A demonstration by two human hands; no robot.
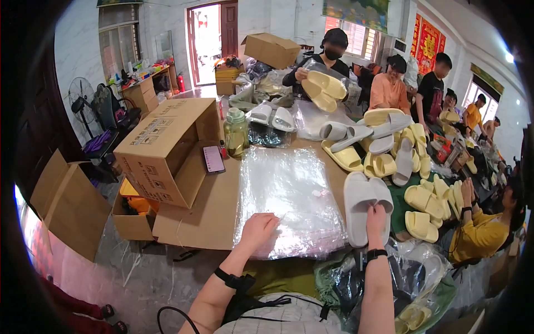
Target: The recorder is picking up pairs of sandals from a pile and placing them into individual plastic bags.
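Fingers of the left hand (257, 229) press the near edge of the clear bag stack (286, 195). Right hand (376, 216) pinches paired grey slippers (364, 203) just beside the stack's right edge; bare cardboard (208, 214) lies left.

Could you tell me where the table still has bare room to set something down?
Bare cardboard lies between the tipped carton and the stack of clear bags, below the phone. The right side is crowded: grey slides under the right hand, then the pile of yellow slides. The left hand rests on the bags.
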